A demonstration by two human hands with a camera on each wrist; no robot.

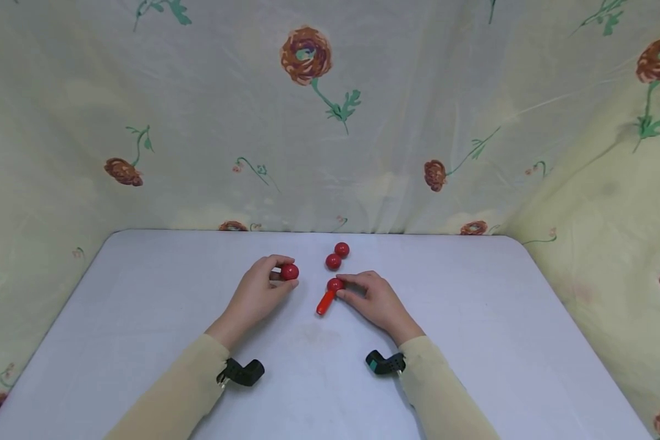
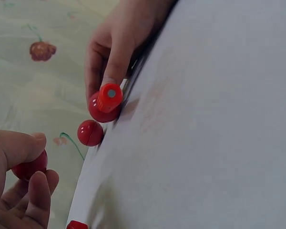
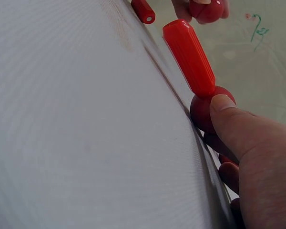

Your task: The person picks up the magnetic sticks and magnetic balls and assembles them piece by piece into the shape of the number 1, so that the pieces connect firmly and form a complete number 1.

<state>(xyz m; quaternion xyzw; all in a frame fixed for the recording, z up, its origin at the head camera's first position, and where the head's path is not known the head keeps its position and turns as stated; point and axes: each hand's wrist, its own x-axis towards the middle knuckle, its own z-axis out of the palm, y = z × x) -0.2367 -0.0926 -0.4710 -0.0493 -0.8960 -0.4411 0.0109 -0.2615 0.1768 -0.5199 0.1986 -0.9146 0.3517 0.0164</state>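
My left hand (image 1: 257, 292) pinches a glossy red ball (image 1: 289, 272) between thumb and fingers; the same ball (image 2: 32, 167) shows in the left wrist view. To its right, my right hand (image 1: 375, 299) pinches another red ball (image 1: 335, 285) with thumb and fingertips. A ridged orange-red rod (image 3: 189, 58) meets that second ball and points toward the near side. At the rod's free end a small grey disc (image 2: 111, 93) is set. Beyond the right hand, two more red balls, one farther (image 1: 341, 249) and one nearer (image 1: 333, 261), sit close together on the table.
Another red rod (image 3: 144, 10) with a pale end disc lies on the white-covered table (image 1: 313, 391) in the right wrist view. A flowered curtain (image 1: 198, 122) encloses the table's back and sides. Both wrists wear black camera mounts (image 1: 244, 373).
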